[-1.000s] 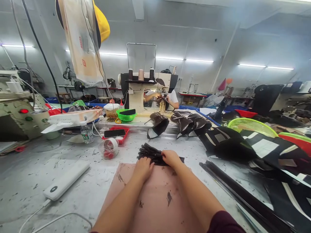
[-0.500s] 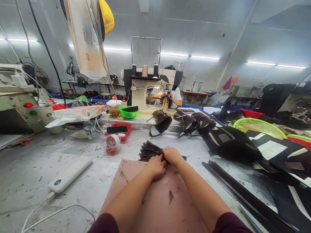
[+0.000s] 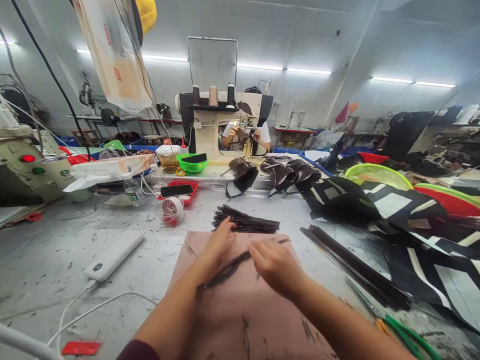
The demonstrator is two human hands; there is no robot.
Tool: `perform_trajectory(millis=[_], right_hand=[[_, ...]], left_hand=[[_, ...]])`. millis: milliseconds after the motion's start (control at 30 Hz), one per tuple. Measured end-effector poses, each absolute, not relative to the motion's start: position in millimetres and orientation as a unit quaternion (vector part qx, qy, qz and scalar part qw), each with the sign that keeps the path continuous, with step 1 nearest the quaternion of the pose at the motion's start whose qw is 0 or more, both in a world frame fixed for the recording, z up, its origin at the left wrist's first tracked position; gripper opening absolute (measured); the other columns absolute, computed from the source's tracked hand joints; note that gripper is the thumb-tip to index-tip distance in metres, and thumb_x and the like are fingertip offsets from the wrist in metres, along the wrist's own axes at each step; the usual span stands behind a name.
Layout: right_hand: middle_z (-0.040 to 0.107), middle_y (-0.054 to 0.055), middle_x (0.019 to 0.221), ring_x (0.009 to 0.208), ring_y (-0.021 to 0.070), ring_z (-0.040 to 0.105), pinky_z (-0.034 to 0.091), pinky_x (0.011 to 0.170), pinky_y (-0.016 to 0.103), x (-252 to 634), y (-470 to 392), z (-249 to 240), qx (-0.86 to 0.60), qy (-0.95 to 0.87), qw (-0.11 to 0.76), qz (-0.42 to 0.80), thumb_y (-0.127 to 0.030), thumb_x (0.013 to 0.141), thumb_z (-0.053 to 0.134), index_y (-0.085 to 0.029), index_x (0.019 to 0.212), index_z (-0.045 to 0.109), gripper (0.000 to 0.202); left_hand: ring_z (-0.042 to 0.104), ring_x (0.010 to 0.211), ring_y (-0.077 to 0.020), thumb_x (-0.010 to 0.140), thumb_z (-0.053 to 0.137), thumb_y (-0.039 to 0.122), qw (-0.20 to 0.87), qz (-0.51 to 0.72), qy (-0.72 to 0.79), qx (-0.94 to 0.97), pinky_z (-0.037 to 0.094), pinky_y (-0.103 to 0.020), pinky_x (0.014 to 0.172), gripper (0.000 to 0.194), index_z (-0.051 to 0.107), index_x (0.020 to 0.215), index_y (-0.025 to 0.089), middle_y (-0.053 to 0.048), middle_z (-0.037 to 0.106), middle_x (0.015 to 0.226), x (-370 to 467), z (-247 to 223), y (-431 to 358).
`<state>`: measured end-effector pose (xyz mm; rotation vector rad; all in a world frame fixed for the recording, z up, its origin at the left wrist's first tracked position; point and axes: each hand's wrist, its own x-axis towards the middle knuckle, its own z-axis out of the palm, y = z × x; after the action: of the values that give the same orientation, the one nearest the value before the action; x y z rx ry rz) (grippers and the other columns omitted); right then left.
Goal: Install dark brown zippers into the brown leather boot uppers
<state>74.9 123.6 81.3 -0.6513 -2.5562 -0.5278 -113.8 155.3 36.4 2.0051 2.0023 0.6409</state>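
Observation:
My right hand (image 3: 275,262) pinches a thin dark strip (image 3: 234,264) over the pinkish-brown board (image 3: 225,315). The strip slants down to the left and passes beneath my left forearm; motion blurs it. My left hand (image 3: 221,240) is stretched forward with its fingers extended, and the tips reach the near left edge of a pile of dark strips (image 3: 255,222). That pile lies just behind the board's far edge. I see nothing held in my left hand.
Brown leather boot uppers (image 3: 242,177) stand before a sewing machine (image 3: 206,132), where another person works. Black pieces (image 3: 341,202), long dark strips (image 3: 352,265) and green-handled scissors (image 3: 408,335) lie right. A white power bank (image 3: 114,255), clear jar (image 3: 170,212) and bottle (image 3: 134,192) are left.
Both hands were together on the pile. My right hand has drawn back toward me with one strip, while my left has shifted left. The view has also moved.

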Motion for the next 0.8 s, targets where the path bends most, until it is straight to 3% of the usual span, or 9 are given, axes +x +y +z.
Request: perform_trajectory(millis=[167, 367, 567, 733, 800], right_hand=[[0.067, 0.011, 0.091, 0.079, 0.0193, 0.061, 0.049, 0.070, 0.029, 108.3, 40.9, 0.7, -0.316, -0.918, 0.226, -0.076, 0.000, 0.072, 0.036, -0.012, 0.105, 0.060, 0.042], [0.062, 0.015, 0.108, 0.099, 0.0225, 0.057, 0.049, 0.083, 0.036, 121.7, 10.8, -20.2, -0.363, -0.899, 0.244, -0.037, -0.009, 0.078, 0.036, -0.011, 0.104, 0.062, 0.036], [0.053, 0.019, 0.119, 0.110, 0.0273, 0.050, 0.044, 0.089, 0.043, 119.4, 3.3, -22.0, -0.364, -0.899, 0.239, -0.045, -0.018, 0.083, 0.038, -0.012, 0.112, 0.058, 0.036], [0.044, 0.016, 0.128, 0.121, 0.0309, 0.035, 0.040, 0.091, 0.046, 120.6, 0.9, -22.4, -0.389, -0.888, 0.246, -0.022, -0.022, 0.082, 0.042, -0.016, 0.116, 0.056, 0.037], [0.049, 0.017, 0.122, 0.117, 0.0304, 0.039, 0.041, 0.091, 0.045, 120.9, 1.0, -21.6, -0.388, -0.885, 0.256, -0.021, -0.023, 0.083, 0.042, -0.015, 0.114, 0.058, 0.036]], left_hand=[[0.058, 0.084, -0.0151, 0.084, 0.036, 0.022, 0.125, 0.184, 0.710, 0.668, 0.045, -0.028, 0.075, 0.022, 0.051, 0.100, 0.017, -0.005, 0.059, 0.099, -137.5, 53.3, 83.5], [0.055, 0.070, -0.0163, 0.078, 0.047, 0.022, 0.150, 0.094, 0.618, 0.766, 0.042, -0.027, 0.065, 0.013, 0.056, 0.070, 0.017, -0.003, 0.059, 0.071, -80.6, 42.3, 4.1], [0.053, 0.082, -0.0202, 0.081, 0.046, 0.019, 0.132, 0.082, 0.581, 0.799, 0.042, -0.031, 0.074, 0.012, 0.057, 0.081, 0.015, -0.008, 0.056, 0.082, -51.5, 25.3, 0.0], [0.053, 0.074, -0.0155, 0.080, 0.046, 0.017, 0.178, 0.097, 0.570, 0.797, 0.041, -0.026, 0.070, 0.014, 0.058, 0.074, 0.018, -0.004, 0.056, 0.074, -49.3, 25.9, 10.5], [0.053, 0.074, -0.0155, 0.077, 0.045, 0.015, 0.194, 0.120, 0.599, 0.767, 0.041, -0.026, 0.069, 0.014, 0.058, 0.073, 0.017, -0.004, 0.058, 0.075, -54.0, 27.9, 8.5]])
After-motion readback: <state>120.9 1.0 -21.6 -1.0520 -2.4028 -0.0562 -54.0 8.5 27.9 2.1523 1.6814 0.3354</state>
